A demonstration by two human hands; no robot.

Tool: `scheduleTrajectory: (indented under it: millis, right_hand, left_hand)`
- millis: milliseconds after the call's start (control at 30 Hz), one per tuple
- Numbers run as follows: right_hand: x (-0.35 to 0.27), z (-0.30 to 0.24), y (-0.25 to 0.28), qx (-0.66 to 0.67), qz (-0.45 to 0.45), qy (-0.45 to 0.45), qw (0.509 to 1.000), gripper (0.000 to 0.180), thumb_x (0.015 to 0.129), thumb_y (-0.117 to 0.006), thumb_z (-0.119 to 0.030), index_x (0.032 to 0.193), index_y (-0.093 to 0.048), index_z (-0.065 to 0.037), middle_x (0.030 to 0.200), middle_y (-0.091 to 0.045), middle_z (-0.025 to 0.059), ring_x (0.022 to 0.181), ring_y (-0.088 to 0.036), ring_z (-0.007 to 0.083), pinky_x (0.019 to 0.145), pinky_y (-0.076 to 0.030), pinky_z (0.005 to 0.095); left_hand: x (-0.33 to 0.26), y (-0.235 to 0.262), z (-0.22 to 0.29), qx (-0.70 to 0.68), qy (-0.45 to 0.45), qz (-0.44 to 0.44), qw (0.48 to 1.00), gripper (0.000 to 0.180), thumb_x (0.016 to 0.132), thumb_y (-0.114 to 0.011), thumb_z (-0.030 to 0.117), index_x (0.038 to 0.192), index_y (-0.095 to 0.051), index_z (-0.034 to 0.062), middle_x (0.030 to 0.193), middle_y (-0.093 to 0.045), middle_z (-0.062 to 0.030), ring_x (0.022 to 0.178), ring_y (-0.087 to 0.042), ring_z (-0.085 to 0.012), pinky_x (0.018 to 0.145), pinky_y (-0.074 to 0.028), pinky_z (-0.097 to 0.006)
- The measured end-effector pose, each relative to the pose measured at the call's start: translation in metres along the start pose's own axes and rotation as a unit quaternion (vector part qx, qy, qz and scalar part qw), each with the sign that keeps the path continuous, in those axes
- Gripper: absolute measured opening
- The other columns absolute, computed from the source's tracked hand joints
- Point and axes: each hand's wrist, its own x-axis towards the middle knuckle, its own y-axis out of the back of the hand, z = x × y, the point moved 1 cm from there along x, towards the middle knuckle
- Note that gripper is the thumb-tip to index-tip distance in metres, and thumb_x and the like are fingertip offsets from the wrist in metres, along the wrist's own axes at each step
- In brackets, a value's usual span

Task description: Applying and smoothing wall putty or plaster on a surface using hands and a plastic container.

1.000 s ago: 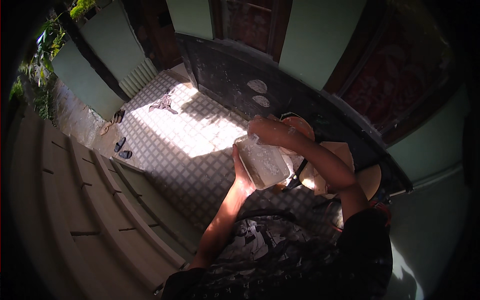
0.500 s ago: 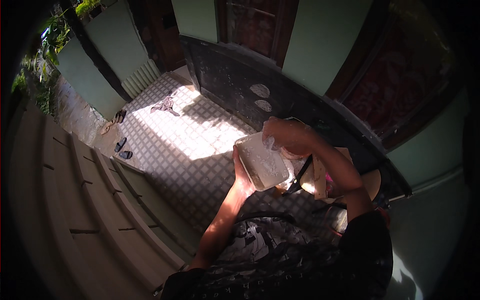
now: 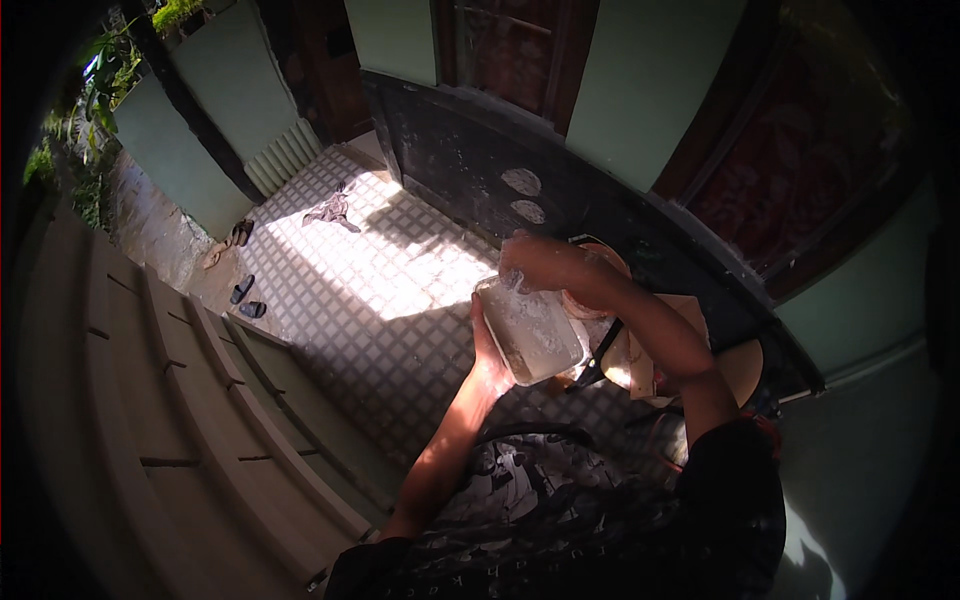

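My left hand (image 3: 488,362) grips a pale rectangular tub (image 3: 507,350) by its left side, keeping it tilted in front of my body. White powdery or pasty stuff (image 3: 545,335) coats its inside. Over the far edge of the tub, my right hand (image 3: 525,263) is bent downward with its fingers curled in. White smears cover these fingers, and whatever they hold is too small to make out. Behind my right forearm stands a round orange-pink container (image 3: 612,260), partly hidden.
An open cardboard box (image 3: 690,310) and a tan rounded piece (image 3: 742,370) lie right of the tub. A long black panel (image 3: 450,135) with two pale round patches runs along the wall. Dark sandals (image 3: 243,289) and a crumpled cloth (image 3: 333,208) lie on the tiled floor.
My right hand has shifted left along the tub's far edge, uncovering more of the orange-pink container. The tub has moved slightly right and nearer.
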Motion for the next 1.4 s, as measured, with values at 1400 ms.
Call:
scheduleTrajectory:
  millis: [1400]
  right_hand:
    - [-0.057,-0.037,-0.031,0.095,0.141,-0.048,0.984,0.031,0.071,-0.063,-0.013,0.102,-0.064,-0.007,0.105,-0.062,0.0129,0.100,-0.058,0.0285,0.090,-0.044,0.0385]
  left_hand:
    - [-0.009,-0.014,0.004,0.002,-0.034,0.060,0.998,0.088,0.078,-0.027,0.076,0.134,-0.037,0.0088,0.129,-0.046,-0.0150,0.115,-0.048,-0.0316,0.094,-0.042,-0.050]
